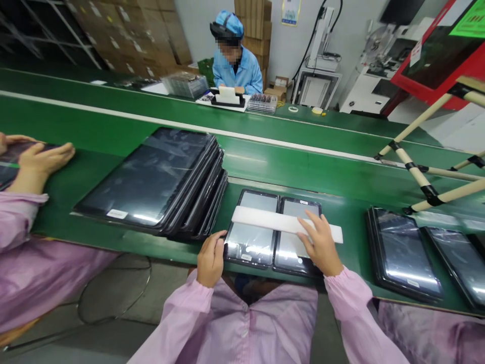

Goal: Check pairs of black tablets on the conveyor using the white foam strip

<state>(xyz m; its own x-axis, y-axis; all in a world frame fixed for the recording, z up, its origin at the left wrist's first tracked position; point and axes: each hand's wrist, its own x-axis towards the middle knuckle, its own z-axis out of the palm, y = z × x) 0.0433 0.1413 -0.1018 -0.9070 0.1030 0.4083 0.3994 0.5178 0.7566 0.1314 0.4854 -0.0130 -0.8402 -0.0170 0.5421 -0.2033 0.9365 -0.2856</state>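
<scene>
Two tablets lie side by side before me, screens up: a left tablet (254,248) and a right tablet (290,258). A long white foam strip (261,220) lies across both and juts past the right one. My right hand (320,242) is over the right tablet, with spread fingers and thumb on the strip around its two long edges. At the outer edge of the left tablet, my left hand (211,258) has its fingers curled together against the frame. Part of the right tablet is hidden under my right hand.
A tall stack of larger tablets (147,172) stands left; smaller tablets (403,253) are stacked right. A pipe frame (417,179) rises at right. Another person's hand (47,159) is far left. Across the green bench (265,167) sits a person in blue (238,71).
</scene>
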